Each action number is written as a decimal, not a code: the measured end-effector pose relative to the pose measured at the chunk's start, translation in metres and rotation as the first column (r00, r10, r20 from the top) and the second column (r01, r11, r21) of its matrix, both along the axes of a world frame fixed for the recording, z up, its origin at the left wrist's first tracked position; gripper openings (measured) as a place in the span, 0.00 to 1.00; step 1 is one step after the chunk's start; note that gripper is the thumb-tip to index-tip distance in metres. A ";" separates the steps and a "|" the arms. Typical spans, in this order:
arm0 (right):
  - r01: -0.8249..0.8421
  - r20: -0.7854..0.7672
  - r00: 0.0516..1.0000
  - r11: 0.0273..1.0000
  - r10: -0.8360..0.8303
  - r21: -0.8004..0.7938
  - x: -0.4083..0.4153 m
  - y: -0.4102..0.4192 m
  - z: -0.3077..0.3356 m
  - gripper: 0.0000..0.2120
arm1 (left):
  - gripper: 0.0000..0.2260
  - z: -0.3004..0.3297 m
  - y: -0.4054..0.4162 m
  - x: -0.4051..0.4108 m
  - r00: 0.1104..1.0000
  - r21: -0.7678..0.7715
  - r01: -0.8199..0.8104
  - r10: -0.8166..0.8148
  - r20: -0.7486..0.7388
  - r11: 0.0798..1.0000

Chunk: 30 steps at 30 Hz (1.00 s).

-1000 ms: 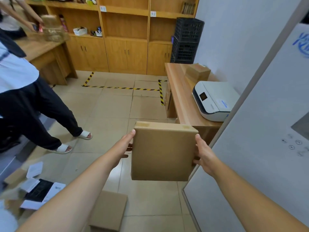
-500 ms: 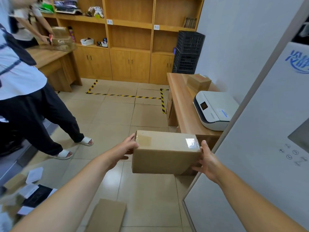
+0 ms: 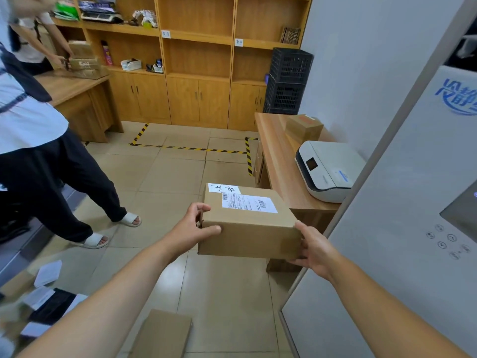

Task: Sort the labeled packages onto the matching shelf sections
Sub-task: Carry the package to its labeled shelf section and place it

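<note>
Outstretched, left hand (image 3: 189, 229) and right hand (image 3: 316, 250) clasp the package (image 3: 247, 228) — level.

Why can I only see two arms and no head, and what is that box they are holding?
The camera sits on a person's head and looks forward and down, so you see what they see: their own arms, not their face. There is only this one view.

The left hand and the right hand hold a brown cardboard box between them, one hand on each side. On top of the box is a white printed label with barcodes, and a handwritten note beside it.

On the desk at the right sit a white machine and a smaller box. At the back is a wooden shelf with little tags on its sections, where the boxes get sorted. Another person stands on the left.
</note>
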State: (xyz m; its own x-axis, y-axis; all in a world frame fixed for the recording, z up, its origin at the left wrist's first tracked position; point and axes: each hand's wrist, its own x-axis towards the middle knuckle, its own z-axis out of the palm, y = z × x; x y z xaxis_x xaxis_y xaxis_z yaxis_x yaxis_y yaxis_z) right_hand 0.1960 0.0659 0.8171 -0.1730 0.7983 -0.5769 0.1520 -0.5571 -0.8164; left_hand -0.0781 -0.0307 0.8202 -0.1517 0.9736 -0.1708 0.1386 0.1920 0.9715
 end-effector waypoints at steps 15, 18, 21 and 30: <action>0.019 -0.223 0.975 1.000 -0.017 0.004 0.004 0.004 0.001 0.23 | 0.36 -0.009 0.015 0.016 0.947 0.028 -0.320 0.319 0.041 0.947; 0.108 -0.277 0.954 0.994 -0.112 -0.031 -0.012 -0.008 -0.003 0.26 | 0.39 -0.012 0.018 0.027 0.809 -0.090 -0.575 0.582 0.081 0.813; 0.157 -0.330 0.928 0.985 -0.170 -0.067 -0.037 -0.023 -0.012 0.32 | 0.39 -0.011 0.022 0.045 0.706 -0.289 -0.603 0.666 0.240 0.743; 0.271 -0.509 0.824 0.962 -0.248 -0.030 -0.087 -0.053 -0.019 0.26 | 0.27 -0.005 0.020 0.093 0.726 -0.303 -0.504 0.587 0.360 0.809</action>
